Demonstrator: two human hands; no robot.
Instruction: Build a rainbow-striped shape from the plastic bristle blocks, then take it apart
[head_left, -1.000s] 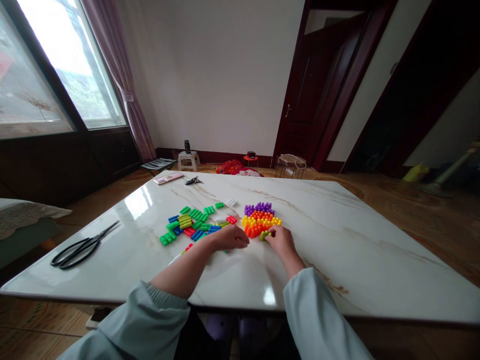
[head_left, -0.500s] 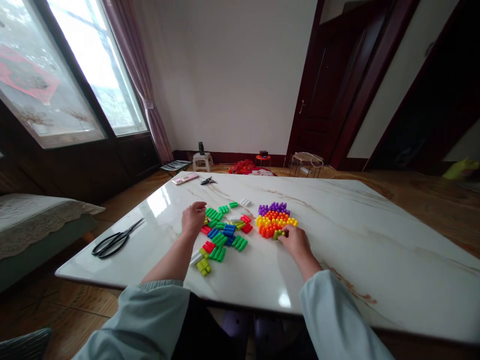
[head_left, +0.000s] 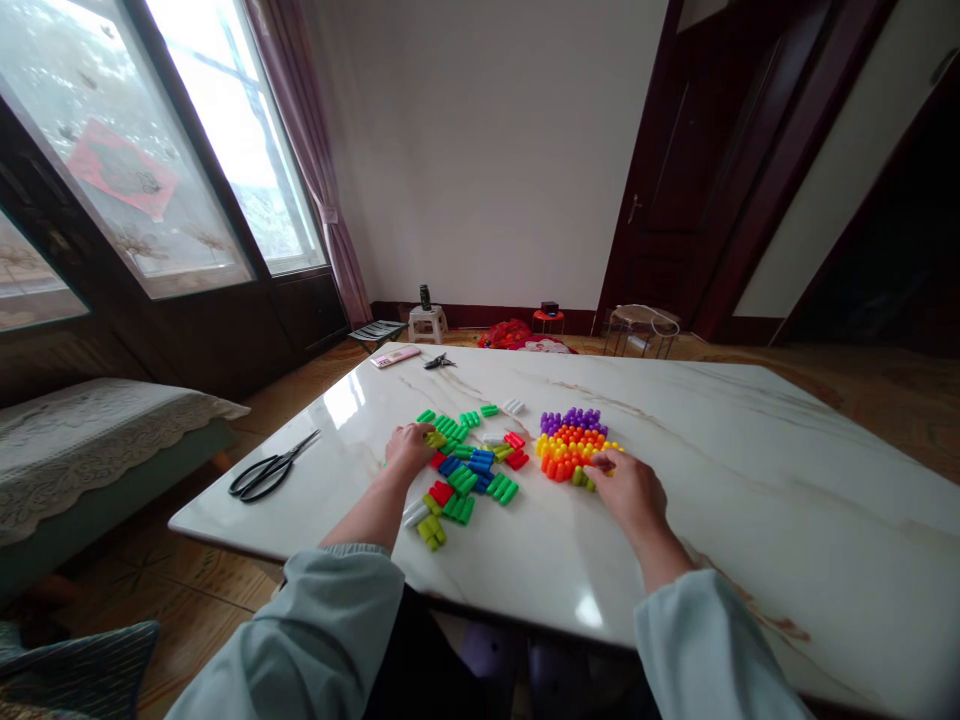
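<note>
My left hand (head_left: 409, 450) is lowered at the left side of a loose pile of plastic toy blocks, its fingers closed on a yellow-green block (head_left: 435, 439). Green blocks (head_left: 450, 430), blue blocks (head_left: 481, 461), red blocks (head_left: 441, 492) and white blocks lie around it on their sides. To the right, purple blocks (head_left: 570, 420), orange blocks (head_left: 559, 467) and yellow blocks (head_left: 551, 446) stand upright in close rows. My right hand (head_left: 630, 492) pinches at an olive-green block (head_left: 583, 478) against the front row; its fingers partly cover the row's right end.
All this lies on a white marble-patterned table (head_left: 750, 480). Black-handled scissors (head_left: 274, 468) lie at the left. Near the far edge are a pink phone (head_left: 395, 356) and small dark pliers (head_left: 439, 361). Beyond stand a white stool (head_left: 427, 323) and a round stool (head_left: 641, 322).
My left hand has come down onto the yellow-green block in the pile. The right hand stays by the front row, with its fingers shifted slightly. The whole view has turned a little left.
</note>
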